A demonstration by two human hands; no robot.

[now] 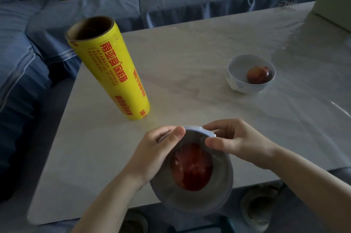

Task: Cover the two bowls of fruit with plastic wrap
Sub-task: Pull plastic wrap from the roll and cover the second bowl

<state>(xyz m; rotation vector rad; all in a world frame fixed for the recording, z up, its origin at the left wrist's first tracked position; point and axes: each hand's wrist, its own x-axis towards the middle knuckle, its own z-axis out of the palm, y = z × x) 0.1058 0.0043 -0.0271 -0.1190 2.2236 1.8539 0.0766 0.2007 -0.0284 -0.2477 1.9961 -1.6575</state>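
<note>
Near bowl (163, 191), red fruit (190, 168) inside, sits at the table's (190, 52) front edge with plastic wrap (209, 133) across its mouth. Left hand (157, 149) grips the left rim, right hand (237, 141) pinches film at the far rim. Second bowl (235, 80) stands uncovered far right; yellow roll (112, 73) stands upright left.

The fruit (190, 166) in the near bowl (163, 191) is blurred under wrap (209, 134), and the small print on the roll (112, 69) cannot be read.
</note>
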